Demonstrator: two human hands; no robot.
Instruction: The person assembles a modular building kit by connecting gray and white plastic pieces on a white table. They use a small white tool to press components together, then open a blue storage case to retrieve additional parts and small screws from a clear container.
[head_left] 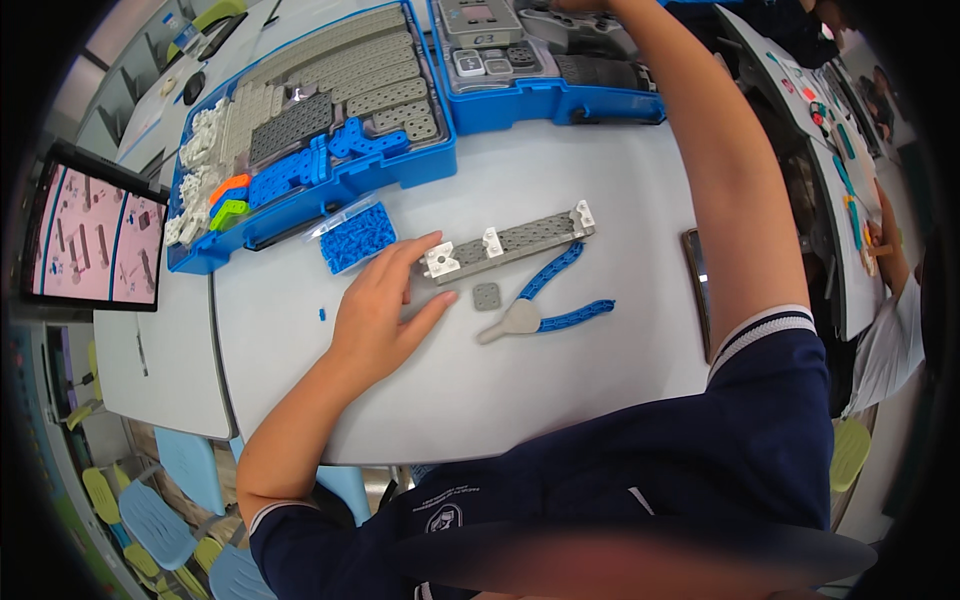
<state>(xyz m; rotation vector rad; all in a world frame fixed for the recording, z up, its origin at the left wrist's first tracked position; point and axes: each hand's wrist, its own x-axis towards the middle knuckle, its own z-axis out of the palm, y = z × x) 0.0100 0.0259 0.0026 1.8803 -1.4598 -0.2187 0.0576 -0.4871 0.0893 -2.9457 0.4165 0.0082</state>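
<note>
My left hand [375, 315] rests on the table with thumb and fingers spread. Its fingertips are beside the left end of a long grey perforated building beam [515, 238]; whether they touch it I cannot tell. White connectors [491, 242] sit along the beam at its ends and middle. In front of the beam lie a small square grey plate [486, 296] and a blue-handled plier-like tool [522, 317] with its handles apart. My right arm stretches forward to the right blue case, and my right hand [580, 4] is mostly cut off by the picture's top edge.
A blue case [425, 165] of grey, white and blue parts stands at the far left; the other blue case [540, 105] holds electronic modules. A clear box of blue pins [357, 240] is near my left hand. A tablet [95, 235] stands left, a phone [692, 280] right.
</note>
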